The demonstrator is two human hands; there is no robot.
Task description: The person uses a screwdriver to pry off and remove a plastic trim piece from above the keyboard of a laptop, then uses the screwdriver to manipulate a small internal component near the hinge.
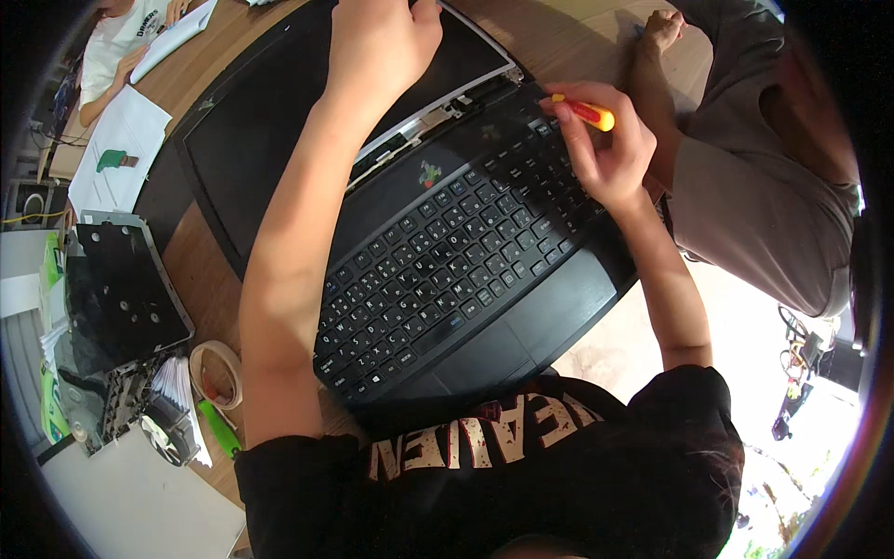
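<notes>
A black laptop lies open across my lap and the wooden table, keyboard toward me. Along the lower edge of its screen the frame is bare, showing metal strips and a hinge. My right hand is closed round a red-and-yellow screwdriver, its tip end near the laptop's right hinge corner. My left arm reaches across the keyboard. At the upper part of the screen is my left hand; most of its fingers are cut off by the picture's top edge.
On the left stand a dark laptop part, a roll of tape, a green-handled tool and a small fan. Papers carry a green piece. One person sits close right, another far left holding paper.
</notes>
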